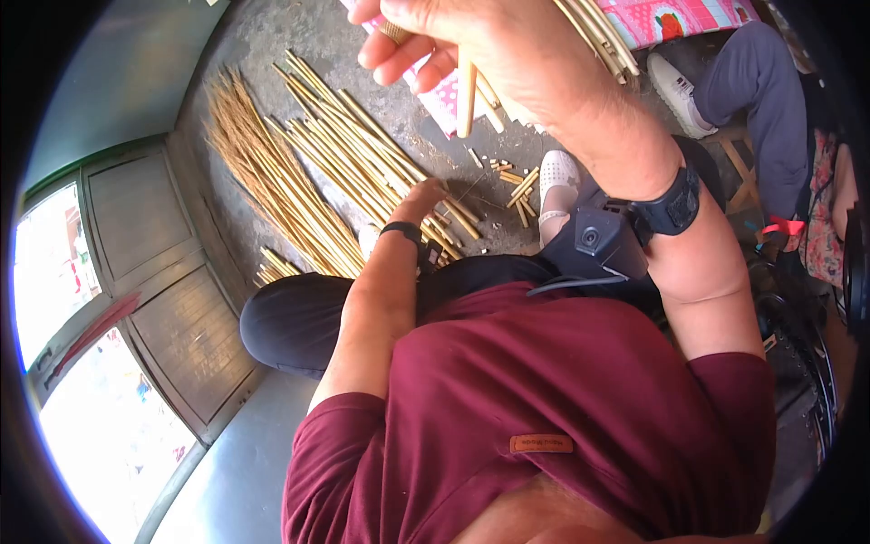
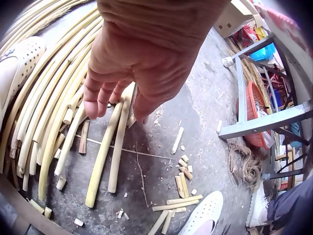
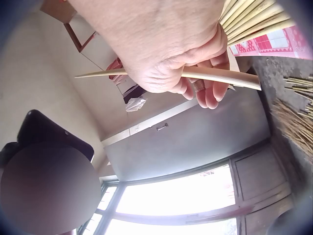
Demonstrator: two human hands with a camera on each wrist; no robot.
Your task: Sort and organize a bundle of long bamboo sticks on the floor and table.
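In the head view, my left hand (image 1: 421, 195) reaches down over a spread of pale stalks (image 1: 349, 145) on the floor. The left wrist view has the left hand (image 2: 142, 68) with fingers hanging loosely and thumb apart, straddling two cut stalks (image 2: 110, 149) whose upper ends pass beneath it. Raised in front of my chest, my right hand (image 1: 480, 45) wears a ridged gold-coloured ring (image 1: 395, 33). Across its palm, the right hand (image 3: 171, 58) holds one pale stalk (image 3: 222, 76), tapered at one end and thick at the other.
Brushy stalk heads (image 1: 240, 118) lie at the left. Short cut pieces (image 1: 521, 190) litter the floor by a white shoe (image 1: 559, 177). More stalks (image 1: 603, 36) rest beside pink patterned cloth (image 1: 675, 18). Another person's leg (image 1: 757, 86) and a metal-legged stand (image 2: 264, 122) are at the right.
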